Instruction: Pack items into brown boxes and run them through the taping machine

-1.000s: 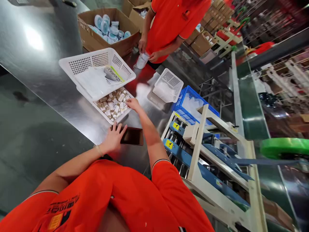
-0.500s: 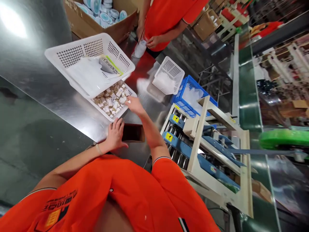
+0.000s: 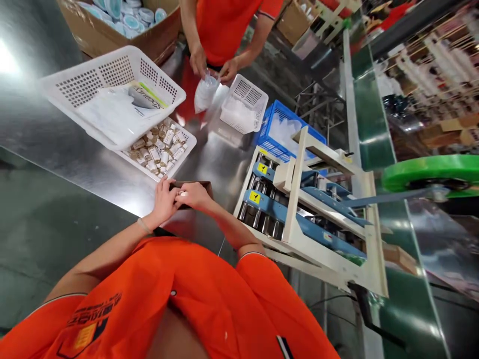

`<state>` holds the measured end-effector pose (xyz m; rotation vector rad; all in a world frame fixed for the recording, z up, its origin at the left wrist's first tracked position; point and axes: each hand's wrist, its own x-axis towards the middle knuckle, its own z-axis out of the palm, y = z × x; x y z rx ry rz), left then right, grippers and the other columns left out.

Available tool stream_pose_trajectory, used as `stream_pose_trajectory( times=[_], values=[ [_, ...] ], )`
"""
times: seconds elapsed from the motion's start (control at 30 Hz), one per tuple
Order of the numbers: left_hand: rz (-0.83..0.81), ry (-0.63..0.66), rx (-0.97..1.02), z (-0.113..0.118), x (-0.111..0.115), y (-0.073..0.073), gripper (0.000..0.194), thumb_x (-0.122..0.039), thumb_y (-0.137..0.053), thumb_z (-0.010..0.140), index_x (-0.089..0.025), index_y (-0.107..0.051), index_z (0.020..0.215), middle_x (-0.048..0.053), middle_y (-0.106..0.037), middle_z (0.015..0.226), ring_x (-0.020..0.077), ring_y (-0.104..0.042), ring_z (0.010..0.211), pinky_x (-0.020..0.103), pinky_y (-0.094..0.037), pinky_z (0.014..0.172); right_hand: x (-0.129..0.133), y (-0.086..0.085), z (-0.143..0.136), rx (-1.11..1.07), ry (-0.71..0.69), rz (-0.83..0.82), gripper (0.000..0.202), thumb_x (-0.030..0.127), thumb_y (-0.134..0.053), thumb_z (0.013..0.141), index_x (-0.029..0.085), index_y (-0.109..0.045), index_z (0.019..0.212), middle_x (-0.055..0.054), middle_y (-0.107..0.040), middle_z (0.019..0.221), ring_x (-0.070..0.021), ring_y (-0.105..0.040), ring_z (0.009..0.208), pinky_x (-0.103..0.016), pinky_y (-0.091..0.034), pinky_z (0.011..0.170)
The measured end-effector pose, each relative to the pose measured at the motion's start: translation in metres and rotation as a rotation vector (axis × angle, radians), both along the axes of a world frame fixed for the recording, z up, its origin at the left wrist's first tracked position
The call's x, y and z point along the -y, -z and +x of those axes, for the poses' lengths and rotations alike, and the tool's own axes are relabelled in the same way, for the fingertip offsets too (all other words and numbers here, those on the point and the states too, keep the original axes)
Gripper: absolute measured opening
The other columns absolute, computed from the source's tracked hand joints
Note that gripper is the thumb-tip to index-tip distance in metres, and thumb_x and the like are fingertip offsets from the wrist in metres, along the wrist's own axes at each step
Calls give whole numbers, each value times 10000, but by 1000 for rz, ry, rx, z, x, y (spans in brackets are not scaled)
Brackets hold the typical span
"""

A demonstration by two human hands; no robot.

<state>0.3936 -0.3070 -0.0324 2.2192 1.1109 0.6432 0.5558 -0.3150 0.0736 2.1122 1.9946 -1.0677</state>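
Observation:
An upright brown cardboard box [image 3: 206, 187] with its top open stands at the table's near edge, mostly covered by my hands. My right hand [image 3: 194, 195] is closed over it, and a small white-labelled bottle [image 3: 182, 194] shows partly between its fingertips. Against the box's left end rests my left hand [image 3: 163, 202], fingers curled at the edge and thumb close to the right fingertips. Just beyond lies a low white tray [image 3: 190, 144] of small bottles [image 3: 159, 149] with white labels and gold-brown parts. What is inside the box is hidden.
A perforated white basket [image 3: 108, 75] holding plastic bags overlaps the tray. A co-worker's hands [image 3: 213, 67] hold a clear bag of round containers. Rightward are a smaller white basket [image 3: 247, 94], a blue crate [image 3: 267, 134] and a roller machine [image 3: 277, 209]. A large carton [image 3: 75, 25] stands behind.
My right hand has come back from the bottle tray to the box, with a small bottle in its fingers. My left fingers, spread before, are now curled. The view has shifted.

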Motion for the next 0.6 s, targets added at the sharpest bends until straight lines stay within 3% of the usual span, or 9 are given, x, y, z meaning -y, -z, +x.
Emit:
stream_pose_trajectory(
  times=[0.13, 0.2, 0.3, 0.37, 0.43, 0.5, 0.6],
  values=[
    [1, 0, -3, -1, -1, -2, 179, -341, -728, 945, -226, -803, 1059, 178, -606, 1460, 451, -450, 1524, 655, -423, 1270, -14, -8, 51, -281, 48, -50, 245, 350, -853, 897, 160, -854, 1051, -14, -817, 865, -194, -757, 830, -248, -523, 764],
    [12, -5, -10, -1, -2, -1, 194, -376, -748, 947, -220, -797, 1051, 185, -608, 1460, 457, -445, 1525, 659, -420, 1269, -39, -11, 87, -171, 247, 96, 252, 343, -777, 964, 138, -835, 1100, -42, -816, 890, -200, -753, 848, -278, -550, 825],
    [29, -11, -31, -1, -2, 0, 194, -396, -768, 948, -224, -786, 1035, 189, -615, 1461, 460, -463, 1515, 658, -449, 1241, -93, -2, 127, 181, 480, 356, 441, 259, -765, 977, 85, -721, 1380, -170, -802, 1266, -260, -734, 1157, -344, -540, 1042],
    [42, -9, -37, -1, -2, 1, 180, -396, -762, 959, -230, -785, 1026, 189, -622, 1456, 455, -478, 1511, 649, -471, 1225, -130, 13, 139, 311, 422, 406, 724, 196, -829, 919, 63, -559, 1577, -253, -637, 1573, -300, -605, 1434, -368, -469, 1195],
    [55, -3, -38, -1, -1, 2, 174, -393, -750, 969, -230, -785, 1017, 193, -632, 1444, 453, -491, 1505, 649, -481, 1217, -162, 31, 142, 354, 288, 402, 890, 159, -869, 874, 43, -457, 1654, -287, -475, 1717, -320, -456, 1588, -381, -393, 1287],
    [64, -1, -42, -1, -1, 2, 169, -385, -736, 974, -229, -783, 1019, 195, -642, 1431, 453, -508, 1489, 658, -492, 1203, -184, 47, 140, 392, 240, 352, 879, 147, -863, 876, 30, -459, 1648, -293, -471, 1715, -335, -440, 1601, -406, -376, 1304],
    [71, 5, -56, -1, 1, 2, 144, -360, -722, 978, -235, -774, 1026, 184, -650, 1422, 438, -531, 1461, 649, -504, 1194, -200, 66, 140, 456, 331, 269, 649, 180, -751, 984, 36, -546, 1583, -290, -578, 1618, -345, -548, 1504, -429, -433, 1247]
  ],
)
